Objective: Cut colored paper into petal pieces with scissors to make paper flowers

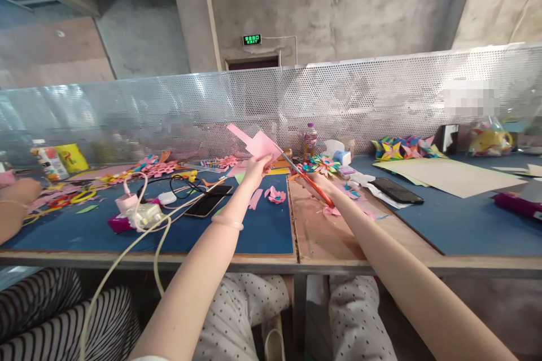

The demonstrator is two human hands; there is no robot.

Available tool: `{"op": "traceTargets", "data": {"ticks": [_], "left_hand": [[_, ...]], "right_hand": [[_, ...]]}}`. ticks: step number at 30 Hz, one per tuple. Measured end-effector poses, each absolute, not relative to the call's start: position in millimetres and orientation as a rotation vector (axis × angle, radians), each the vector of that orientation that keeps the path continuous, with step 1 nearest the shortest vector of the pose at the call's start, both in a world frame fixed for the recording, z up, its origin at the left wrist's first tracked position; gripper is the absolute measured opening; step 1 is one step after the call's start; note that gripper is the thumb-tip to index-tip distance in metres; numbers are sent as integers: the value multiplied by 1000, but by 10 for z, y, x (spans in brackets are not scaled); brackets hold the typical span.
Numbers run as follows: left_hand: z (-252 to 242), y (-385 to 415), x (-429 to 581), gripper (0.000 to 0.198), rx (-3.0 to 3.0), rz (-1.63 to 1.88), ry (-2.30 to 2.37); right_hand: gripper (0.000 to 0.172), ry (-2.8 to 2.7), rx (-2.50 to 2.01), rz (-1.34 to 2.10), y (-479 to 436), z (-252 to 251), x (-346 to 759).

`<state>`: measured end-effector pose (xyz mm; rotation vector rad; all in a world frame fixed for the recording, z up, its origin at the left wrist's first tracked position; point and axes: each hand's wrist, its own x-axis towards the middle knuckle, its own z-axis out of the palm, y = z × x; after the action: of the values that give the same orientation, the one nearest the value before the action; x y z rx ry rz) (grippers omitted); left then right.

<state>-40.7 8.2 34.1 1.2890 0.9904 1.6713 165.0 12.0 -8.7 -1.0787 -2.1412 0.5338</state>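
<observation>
In the head view my left hand (258, 168) pinches a piece of pink paper (263, 145) above the table, and a narrow strip of it sticks out to the upper left. My right hand (318, 185) grips a pair of scissors (320, 194) with orange handles. Their blades point up and left, meeting the right edge of the pink paper. Below my left hand lie pink paper scraps (276, 196) on the blue mat. Colourful folded paper flowers (325, 166) rest just beyond my right hand.
A phone (208, 201), cables and a power strip (146, 215) lie to the left. Large cream paper sheets (451, 176) and a black phone (397, 190) are at right. A bottle (310, 141) stands before the perforated metal divider (364, 101). A co-worker's arm (17, 208) is at far left.
</observation>
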Motion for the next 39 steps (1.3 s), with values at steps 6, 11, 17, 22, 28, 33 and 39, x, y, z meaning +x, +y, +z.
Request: {"op": "traceTargets", "data": {"ticks": [6, 11, 17, 22, 28, 33, 39], "left_hand": [[314, 78, -383, 22, 1388, 1680, 967], [285, 106, -379, 27, 1490, 1685, 971], [278, 110, -394, 25, 1526, 1690, 1013], [280, 94, -386, 25, 1531, 1682, 1002], [278, 96, -386, 27, 1526, 1689, 1019], [278, 99, -380, 25, 1509, 1696, 1012], [294, 80, -372, 24, 1486, 1683, 1045]], "right_hand": [[29, -2125, -1088, 544, 116, -80, 1654], [25, -2127, -1092, 497, 114, -79, 1663], [24, -2122, -1128, 503, 78, -54, 1661], [28, -2117, -1137, 499, 79, -57, 1656], [32, -2110, -1144, 472, 98, -80, 1655], [32, -2105, -1157, 466, 94, -76, 1658], [32, -2110, -1147, 464, 124, -84, 1664]]}}
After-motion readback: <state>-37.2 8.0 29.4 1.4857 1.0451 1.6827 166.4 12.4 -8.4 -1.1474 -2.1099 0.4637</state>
